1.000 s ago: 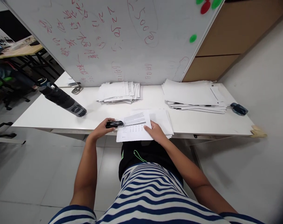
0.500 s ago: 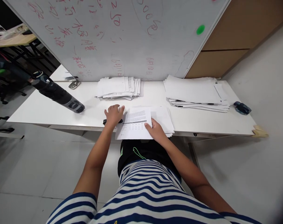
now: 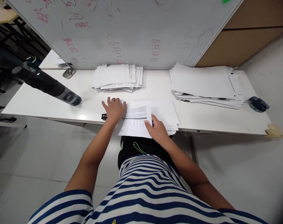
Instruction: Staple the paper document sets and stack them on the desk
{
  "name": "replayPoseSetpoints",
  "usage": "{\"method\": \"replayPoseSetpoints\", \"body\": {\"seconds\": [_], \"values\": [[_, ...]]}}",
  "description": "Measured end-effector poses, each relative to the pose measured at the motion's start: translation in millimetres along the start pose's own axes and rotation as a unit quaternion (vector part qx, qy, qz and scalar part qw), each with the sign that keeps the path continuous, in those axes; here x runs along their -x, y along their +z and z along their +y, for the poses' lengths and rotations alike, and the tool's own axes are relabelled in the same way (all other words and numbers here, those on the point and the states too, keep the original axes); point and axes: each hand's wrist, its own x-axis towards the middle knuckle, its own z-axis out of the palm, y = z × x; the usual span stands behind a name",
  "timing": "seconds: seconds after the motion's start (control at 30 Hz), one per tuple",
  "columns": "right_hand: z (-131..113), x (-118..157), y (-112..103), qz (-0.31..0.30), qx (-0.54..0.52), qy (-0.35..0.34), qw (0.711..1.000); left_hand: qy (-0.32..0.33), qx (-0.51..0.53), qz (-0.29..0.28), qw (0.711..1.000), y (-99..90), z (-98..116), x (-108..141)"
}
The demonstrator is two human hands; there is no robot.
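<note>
In the head view, the printed sheet [image 3: 134, 127] was white, with small lines of words, a grey bar and rows of tiny marks, too small to read. The right hand [image 3: 158, 129] pinched its right edge between thumb and fingers. The left hand [image 3: 115, 111] had its fingers spread by its left edge, with a mostly hidden black tool [image 3: 104, 117] under them. Past the fingers, red writing on the whiteboard [image 3: 136, 21] said 6月11日 and 6月12日. On the white bench [image 3: 157, 88], a dark bottle [image 3: 50, 86] stood left of the left fingers. Grey tiles [image 3: 38, 155] covered the floor.
</note>
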Motion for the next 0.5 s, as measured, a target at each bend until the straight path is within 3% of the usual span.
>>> {"method": "replayPoseSetpoints", "body": {"seconds": [0.23,0.37,0.43,0.5], "values": [[-3.5,5.5,5.3,-0.029,0.073,0.004,0.997,-0.009,0.04,-0.018,0.999,-0.1,-4.8,-2.2],[-0.8,6.5,5.4,-0.032,0.129,-0.002,0.991,-0.041,0.095,-0.025,0.994,-9.7,-8.1,-6.9],[-1.1,7.0,4.6,-0.029,0.135,-0.006,0.99,-0.04,0.168,0.002,0.985,-17.4,-9.4,-5.1],[-2.5,7.9,3.9,-0.022,0.135,-0.011,0.991,-0.018,0.239,0.065,0.969,-24.3,-11.3,1.9]]}}
